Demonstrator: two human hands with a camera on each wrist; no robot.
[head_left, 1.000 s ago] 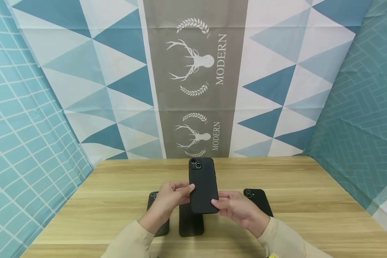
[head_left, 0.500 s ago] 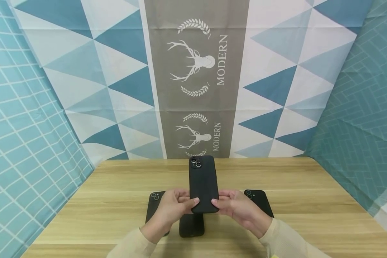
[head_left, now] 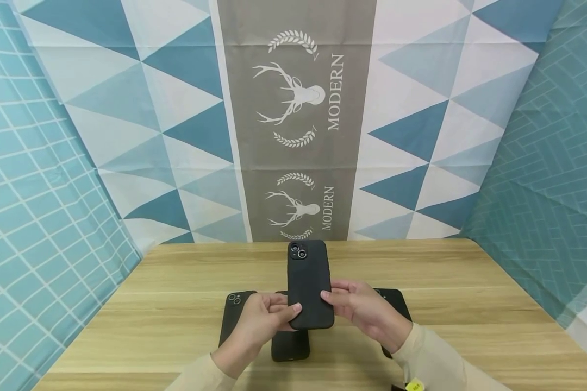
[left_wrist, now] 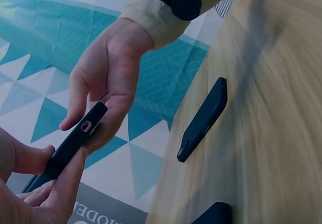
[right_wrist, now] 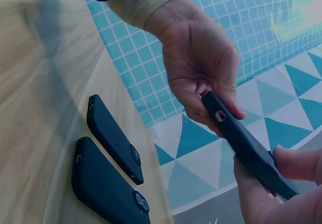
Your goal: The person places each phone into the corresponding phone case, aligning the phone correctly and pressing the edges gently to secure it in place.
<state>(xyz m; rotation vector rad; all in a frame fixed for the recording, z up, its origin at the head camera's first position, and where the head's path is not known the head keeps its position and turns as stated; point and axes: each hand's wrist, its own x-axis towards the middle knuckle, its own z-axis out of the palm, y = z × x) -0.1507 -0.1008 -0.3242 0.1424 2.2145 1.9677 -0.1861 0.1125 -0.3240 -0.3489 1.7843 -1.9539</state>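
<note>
A black phone in a matte case [head_left: 309, 288] is held up above the table in both hands, its two-lens back toward the head camera. My left hand [head_left: 260, 321] pinches its lower left side, thumb on the back. My right hand [head_left: 367, 310] grips the right edge a little higher, thumb tip on the back near that edge. The bottom edge of the held phone [left_wrist: 70, 144], with a pinkish port opening, shows in the left wrist view. Below lie a black phone [head_left: 232, 314] at left and another black phone [head_left: 291, 346] partly hidden under the held one.
A third black phone [head_left: 396, 305] lies on the wooden table [head_left: 127, 326] at right, partly covered by the right hand and wrist. Patterned cloth [head_left: 176, 108] hangs behind the table, with a teal sheet [head_left: 543, 190] at the right and a blue grid sheet [head_left: 39, 190] at the left.
My left thumb has slid down to the phone's lower left corner. My right thumb has moved up along the right edge. The phone has dipped slightly since half a second ago.
</note>
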